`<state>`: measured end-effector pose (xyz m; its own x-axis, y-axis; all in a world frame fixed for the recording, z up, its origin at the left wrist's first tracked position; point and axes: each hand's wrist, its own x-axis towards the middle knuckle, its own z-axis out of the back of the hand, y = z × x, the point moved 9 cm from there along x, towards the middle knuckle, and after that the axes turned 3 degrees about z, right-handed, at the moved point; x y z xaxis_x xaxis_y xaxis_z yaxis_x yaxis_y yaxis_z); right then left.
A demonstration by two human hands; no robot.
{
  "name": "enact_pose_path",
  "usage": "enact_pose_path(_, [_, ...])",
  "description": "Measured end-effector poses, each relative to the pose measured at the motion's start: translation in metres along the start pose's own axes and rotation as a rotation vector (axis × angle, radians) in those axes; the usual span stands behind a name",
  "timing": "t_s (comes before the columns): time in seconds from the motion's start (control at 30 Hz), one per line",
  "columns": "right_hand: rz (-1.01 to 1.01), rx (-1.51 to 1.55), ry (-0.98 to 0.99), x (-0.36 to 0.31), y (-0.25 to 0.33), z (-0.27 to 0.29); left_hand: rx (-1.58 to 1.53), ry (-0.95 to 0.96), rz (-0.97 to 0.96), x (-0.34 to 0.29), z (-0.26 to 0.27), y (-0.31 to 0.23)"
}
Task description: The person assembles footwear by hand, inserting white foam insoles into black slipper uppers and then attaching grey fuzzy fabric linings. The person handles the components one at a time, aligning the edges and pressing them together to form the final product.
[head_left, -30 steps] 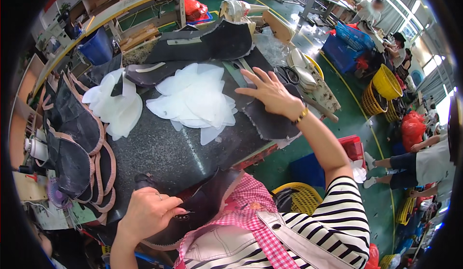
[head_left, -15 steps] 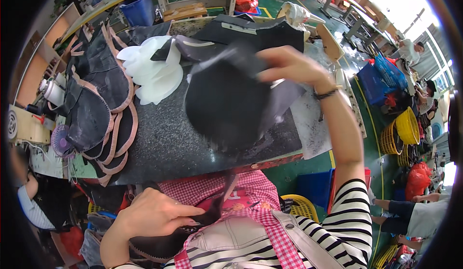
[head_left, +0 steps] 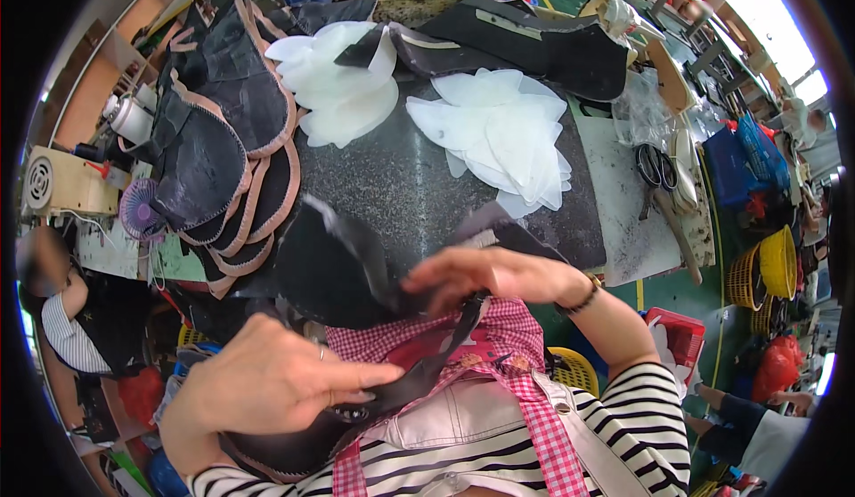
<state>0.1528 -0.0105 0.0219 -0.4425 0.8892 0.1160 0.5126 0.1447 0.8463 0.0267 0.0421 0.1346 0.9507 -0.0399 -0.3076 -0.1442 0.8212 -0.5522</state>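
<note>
My left hand [head_left: 276,377] is low at the left, its index finger stretched along a black pink-edged piece [head_left: 432,368] pinched over my lap. My right hand [head_left: 499,274], somewhat smeared by motion, is at the table's near edge with fingers curled at the side of a curved black piece [head_left: 329,270]. That piece bends up and is blurred; whether it joins the lap piece is hidden. Behind my right hand is a dark grey flap [head_left: 494,221]. Translucent white leaf-shaped pieces lie in a right pile [head_left: 503,136] and a left pile [head_left: 347,105].
Overlapping black pink-edged pieces [head_left: 209,150] cover the table's left side. Larger black pieces [head_left: 534,43] lie at the back. Black-handled scissors [head_left: 656,167] and a plastic bag [head_left: 639,109] are at the right. A purple fan [head_left: 141,209] stands at the left; yellow baskets [head_left: 777,265] stand beyond.
My right hand has come down and toward me with the black piece, uncovering the right white pile. My left hand stays low on the lap piece. The view has shifted slightly.
</note>
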Motion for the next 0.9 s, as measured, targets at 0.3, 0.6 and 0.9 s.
enact_pose_path(0.3, [-0.045,-0.946,-0.421,-0.036,-0.002,0.051,-0.123,0.046,-0.017,0.074,-0.011,0.049])
enact_pose_path(0.6, [0.137,-1.279,-0.488,-0.006,-0.005,0.034,-0.058,0.080,0.033,0.006,0.005,0.002])
enact_pose_path(0.9, [0.007,-1.803,-0.582,0.015,-0.012,0.048,0.036,-0.089,0.126,-0.031,0.003,-0.006])
